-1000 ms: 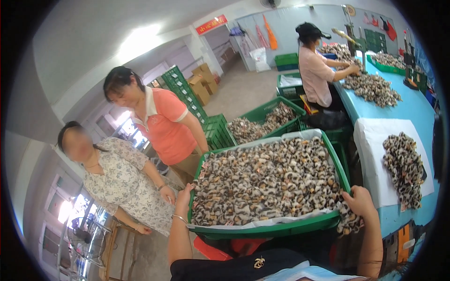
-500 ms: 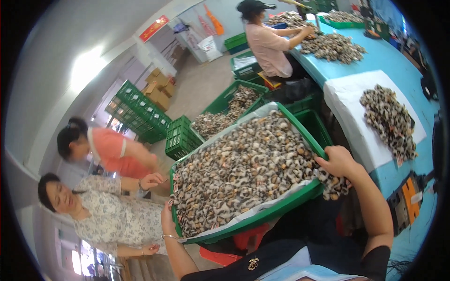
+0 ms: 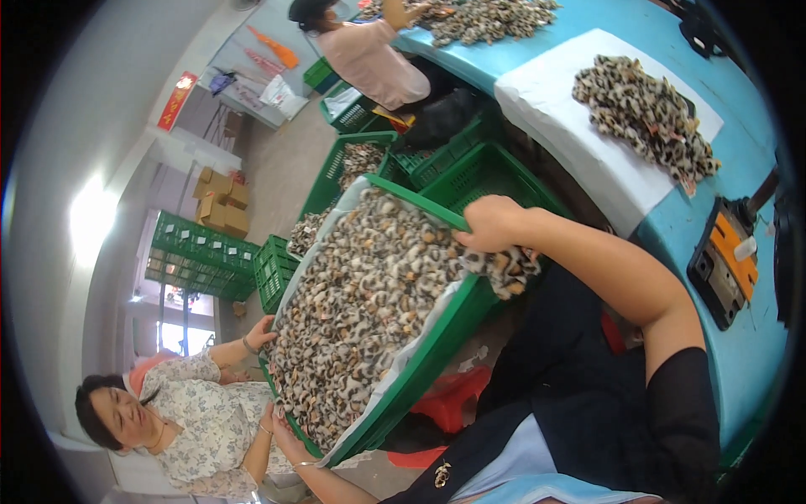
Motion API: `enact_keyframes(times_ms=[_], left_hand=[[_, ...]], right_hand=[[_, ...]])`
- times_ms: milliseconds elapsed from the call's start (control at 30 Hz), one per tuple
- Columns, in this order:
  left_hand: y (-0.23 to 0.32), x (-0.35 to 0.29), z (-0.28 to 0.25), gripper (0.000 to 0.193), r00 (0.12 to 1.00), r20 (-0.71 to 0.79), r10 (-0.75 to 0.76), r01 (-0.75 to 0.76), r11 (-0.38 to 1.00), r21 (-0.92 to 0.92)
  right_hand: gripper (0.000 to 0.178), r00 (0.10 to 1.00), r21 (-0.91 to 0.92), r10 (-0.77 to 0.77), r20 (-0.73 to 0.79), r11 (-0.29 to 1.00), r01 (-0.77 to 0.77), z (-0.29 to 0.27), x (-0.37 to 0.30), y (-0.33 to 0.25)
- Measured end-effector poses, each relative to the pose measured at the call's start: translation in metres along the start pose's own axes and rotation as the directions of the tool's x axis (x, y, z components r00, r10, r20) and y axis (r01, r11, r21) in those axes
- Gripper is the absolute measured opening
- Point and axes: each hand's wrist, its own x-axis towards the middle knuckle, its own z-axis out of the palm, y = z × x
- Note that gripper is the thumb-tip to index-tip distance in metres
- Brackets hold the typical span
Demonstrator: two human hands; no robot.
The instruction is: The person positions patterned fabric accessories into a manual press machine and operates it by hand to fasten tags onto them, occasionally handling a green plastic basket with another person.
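A green plastic crate (image 3: 420, 382), lined with a white sheet, is tilted in front of me. It is heaped with small fluffy pieces (image 3: 361, 302) mottled black, white and brown. My right hand (image 3: 495, 225) is closed on the rim at its right corner. A clump of the same pieces (image 3: 508, 270) hangs over the edge just under that hand. At the lower left corner, my left hand (image 3: 290, 438) grips the crate, its fingers partly hidden. A co-worker's hand (image 3: 260, 334) touches the left rim; this person's other hand (image 3: 267, 417) is close beside my left hand.
A blue-covered table (image 3: 672, 252) runs along the right, bearing a white sheet (image 3: 554, 92), a pile of pieces (image 3: 642, 118) and an orange-and-black tool (image 3: 726, 260). Green crates (image 3: 495, 181) stand behind mine. A red stool (image 3: 449, 399) is below it. Another person (image 3: 369, 63) sits at the table.
The crate has swung left and turned in my hands. The co-worker in the floral top has brought both hands to its left side. The person in orange is now mostly hidden.
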Motion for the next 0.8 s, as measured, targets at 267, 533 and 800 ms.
enact_keyframes(times_ms=[267,533,800], left_hand=[[-0.023,0.011,-0.012,0.038,0.994,0.1,0.034,-0.026,0.996,-0.082],[-0.036,0.031,-0.054,0.039,0.989,0.143,0.023,-0.032,0.998,0.057],[-0.02,0.036,-0.069,0.039,0.994,0.093,0.049,-0.057,0.995,0.084]], right_hand=[[0.045,0.994,0.029,-0.033,0.101,0.999,0.03,0.012,0.047,-0.003],[0.042,0.983,0.046,-0.089,0.158,0.996,0.082,0.027,0.073,-0.008],[0.037,0.972,0.055,-0.085,0.217,0.996,0.075,0.043,0.07,-0.006]])
